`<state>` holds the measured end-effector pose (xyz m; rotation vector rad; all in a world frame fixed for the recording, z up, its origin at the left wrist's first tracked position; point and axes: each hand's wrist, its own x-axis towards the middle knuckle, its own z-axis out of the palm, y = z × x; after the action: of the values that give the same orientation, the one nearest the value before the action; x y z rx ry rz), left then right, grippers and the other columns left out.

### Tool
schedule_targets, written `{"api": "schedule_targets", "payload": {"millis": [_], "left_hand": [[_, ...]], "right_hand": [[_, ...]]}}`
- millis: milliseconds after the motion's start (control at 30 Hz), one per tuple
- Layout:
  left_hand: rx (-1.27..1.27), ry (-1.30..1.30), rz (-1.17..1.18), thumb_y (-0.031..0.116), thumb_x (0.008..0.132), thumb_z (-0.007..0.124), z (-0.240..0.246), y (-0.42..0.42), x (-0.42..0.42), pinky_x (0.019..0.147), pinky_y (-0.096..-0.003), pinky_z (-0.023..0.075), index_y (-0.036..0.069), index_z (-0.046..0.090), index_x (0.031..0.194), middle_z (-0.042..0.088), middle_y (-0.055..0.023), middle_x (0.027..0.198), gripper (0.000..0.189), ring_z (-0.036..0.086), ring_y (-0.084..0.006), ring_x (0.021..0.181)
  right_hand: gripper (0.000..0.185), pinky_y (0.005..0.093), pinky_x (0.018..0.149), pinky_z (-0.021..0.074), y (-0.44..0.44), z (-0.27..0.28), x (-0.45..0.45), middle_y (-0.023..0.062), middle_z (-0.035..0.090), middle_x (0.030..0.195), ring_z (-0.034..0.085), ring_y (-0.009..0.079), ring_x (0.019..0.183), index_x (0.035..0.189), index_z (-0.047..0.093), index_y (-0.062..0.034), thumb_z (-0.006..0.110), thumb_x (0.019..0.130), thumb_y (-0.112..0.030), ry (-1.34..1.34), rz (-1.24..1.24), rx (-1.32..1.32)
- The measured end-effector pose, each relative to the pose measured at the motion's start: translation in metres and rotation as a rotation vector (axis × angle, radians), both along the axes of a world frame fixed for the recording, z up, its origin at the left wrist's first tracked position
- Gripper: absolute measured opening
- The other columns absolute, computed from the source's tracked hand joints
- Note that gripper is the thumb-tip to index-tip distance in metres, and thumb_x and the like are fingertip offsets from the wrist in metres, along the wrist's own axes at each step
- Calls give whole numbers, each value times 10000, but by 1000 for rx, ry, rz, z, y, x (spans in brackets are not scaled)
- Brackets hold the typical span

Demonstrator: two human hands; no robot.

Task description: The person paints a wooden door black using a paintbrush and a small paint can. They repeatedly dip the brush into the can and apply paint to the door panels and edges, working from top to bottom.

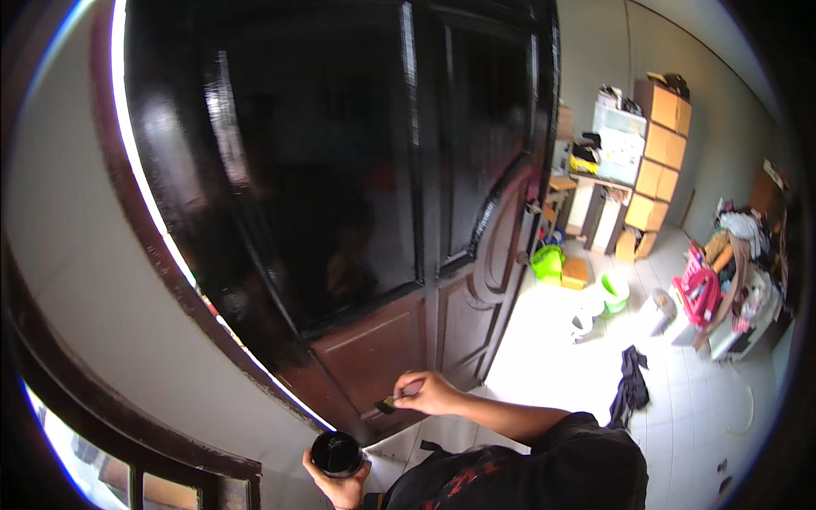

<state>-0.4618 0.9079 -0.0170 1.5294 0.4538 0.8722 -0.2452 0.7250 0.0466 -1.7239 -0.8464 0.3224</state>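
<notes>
My left hand (pixel 339 486) holds a round can of black paint (pixel 335 454) from below, near the foot of the wall. In my right hand (pixel 424 392) is a paintbrush (pixel 386 404) with dark bristles, held low in front of the door's bottom panel; whether the bristles touch the wood cannot be told. The panelled wooden door (pixel 331 191) is glossy black over its upper part. Its lower panel (pixel 376 344) and the curved moulding at the lower right are reddish brown.
Left of the door stand its frame (pixel 185 306) and a pale wall (pixel 70 210). On the tiled floor at right lie a dark cloth (pixel 630 386) and a green-and-white container (pixel 613 293). Stacked cardboard boxes (pixel 660 150) and a clothes pile (pixel 733 255) stand farther back.
</notes>
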Motion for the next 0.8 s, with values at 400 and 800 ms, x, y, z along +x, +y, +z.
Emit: {"api": "schedule_targets", "payload": {"millis": [400,800], "left_hand": [[227,31,-449,102,531,986,18,-100,116,1044,-416,484,44,325,1433,600,-154,1260,1120,615,-267,1165],[297,51,-775,70,554,976,39,-330,228,1042,-432,502,53,334,1430,608,-146,1292,1085,620,-263,1199]], "right_hand": [[206,312,730,600,-214,-59,27,114,683,950,715,193,841,974,651,23,802,837,-11,685,-587,431],[188,348,730,611,-500,-113,37,89,679,900,679,206,821,943,635,-21,741,797,34,595,-1009,412]]}}
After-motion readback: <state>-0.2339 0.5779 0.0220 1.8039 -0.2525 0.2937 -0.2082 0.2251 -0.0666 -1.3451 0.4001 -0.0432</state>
